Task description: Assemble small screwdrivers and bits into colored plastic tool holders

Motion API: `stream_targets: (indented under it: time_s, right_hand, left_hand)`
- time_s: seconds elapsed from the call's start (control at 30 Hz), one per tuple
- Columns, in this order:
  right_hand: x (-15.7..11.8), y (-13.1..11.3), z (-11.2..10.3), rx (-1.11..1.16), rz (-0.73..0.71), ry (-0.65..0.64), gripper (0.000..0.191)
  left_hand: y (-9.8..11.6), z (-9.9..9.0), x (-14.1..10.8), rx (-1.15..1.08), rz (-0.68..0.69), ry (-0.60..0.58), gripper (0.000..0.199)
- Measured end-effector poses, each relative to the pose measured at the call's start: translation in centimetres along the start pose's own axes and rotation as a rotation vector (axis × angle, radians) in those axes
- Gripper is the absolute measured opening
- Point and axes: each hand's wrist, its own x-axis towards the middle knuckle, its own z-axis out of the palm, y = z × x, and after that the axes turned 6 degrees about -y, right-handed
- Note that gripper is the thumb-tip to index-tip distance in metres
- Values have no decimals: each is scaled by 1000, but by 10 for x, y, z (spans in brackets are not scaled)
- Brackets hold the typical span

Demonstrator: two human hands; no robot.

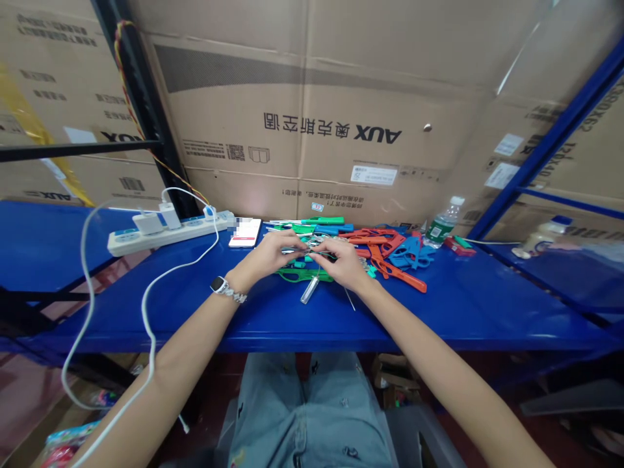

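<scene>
My left hand (271, 253), with a watch on the wrist, and my right hand (344, 261) meet over a pile of plastic parts at the middle of the table. The fingers of both are pinched together around something small that I cannot make out. Just below the fingertips is a small clear cylinder (310, 290), tilted. A thin metal rod (350, 299) lies by my right wrist. Green gun-shaped pieces (297, 275) lie under and behind my hands. Orange gun-shaped pieces (390, 260) and blue plastic pieces (412, 252) are heaped right of my right hand.
On the blue table (292, 325) stand a white power strip (170, 234) and a phone (244, 233) at the left. A white cable (146, 299) hangs over the front edge near my left arm. A water bottle (442, 224) stands at right, before large cardboard boxes (312, 78).
</scene>
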Motion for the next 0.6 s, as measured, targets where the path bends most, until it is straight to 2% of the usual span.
stream_targets:
  time_s: [0.17, 0.43, 0.6]
  right_hand:
    - [0, 1, -4, -36, -28, -22, 16]
    - [1, -1, -6, -114, -84, -95, 19]
    - [0, -2, -5, -79, -65, -105, 17]
  left_hand:
    - [-1, -1, -2, -9, -6, 33, 23]
    - [-5, -2, -3, -93, -18, -49, 22]
    - [3, 0, -2, -30, -30, -70, 22]
